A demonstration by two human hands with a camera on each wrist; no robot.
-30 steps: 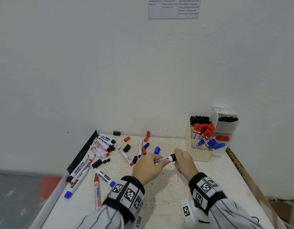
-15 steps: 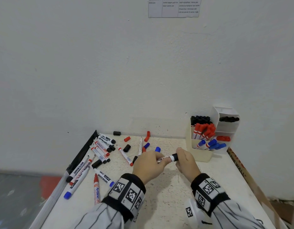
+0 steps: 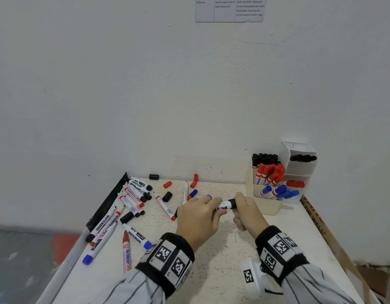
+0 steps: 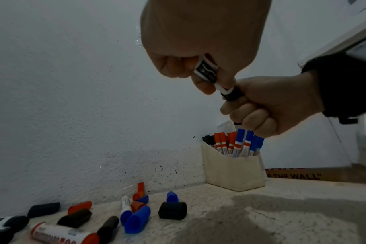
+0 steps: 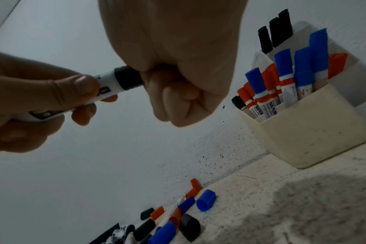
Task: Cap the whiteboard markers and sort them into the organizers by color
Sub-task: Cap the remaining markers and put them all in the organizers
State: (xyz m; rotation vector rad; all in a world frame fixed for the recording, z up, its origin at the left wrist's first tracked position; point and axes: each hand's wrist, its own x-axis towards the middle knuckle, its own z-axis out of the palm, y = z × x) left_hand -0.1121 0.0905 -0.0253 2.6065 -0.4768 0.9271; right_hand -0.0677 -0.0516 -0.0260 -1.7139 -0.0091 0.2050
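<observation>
Two hands (image 3: 220,212) over speckled table (image 3: 277,242), white wall (image 3: 145,95)

Your left hand (image 3: 199,218) is covering most of the black marker (image 3: 225,206), so its rear end is staying hidden. Your right hand (image 3: 247,212) is enclosing the tip of the cap (image 5: 128,80). The wall notice (image 3: 229,8) is being cut off by the top edge, its print too small to read.

Smooth plastic marker (image 3: 226,206), matt cream plastic organizer (image 3: 264,205), rough speckled table (image 3: 222,238), cloth wristbands (image 3: 167,255).
</observation>
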